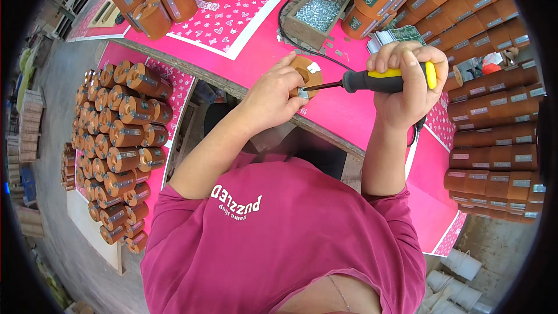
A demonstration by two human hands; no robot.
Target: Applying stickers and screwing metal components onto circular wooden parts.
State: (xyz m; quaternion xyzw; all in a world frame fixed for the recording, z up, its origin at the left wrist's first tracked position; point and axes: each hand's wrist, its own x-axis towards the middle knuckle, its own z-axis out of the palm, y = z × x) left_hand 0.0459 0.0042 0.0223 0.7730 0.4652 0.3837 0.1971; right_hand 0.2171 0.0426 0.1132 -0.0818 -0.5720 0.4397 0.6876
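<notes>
My left hand (272,96) grips a round brown wooden piece (315,80) with an opening in its top, at the near edge of the pink-covered table. A small metal plate (303,93) is by the left fingertips. My right hand (410,75) is wrapped round the thick handle of a black-and-yellow screwdriver (367,81). Held nearly level, the screwdriver points left, and its dark shaft reaches the wooden piece beside the metal plate. Exactly what the tip touches is too small to make out. A white scrap (314,67) lies on the piece.
Behind the work stands a wooden tray (306,36) of small silver screws. A black cable (314,53) runs past it. Brown wooden cylinders with metal strips are stacked at the far left (177,1), on the right (494,104), and on a lower surface to the left (125,134).
</notes>
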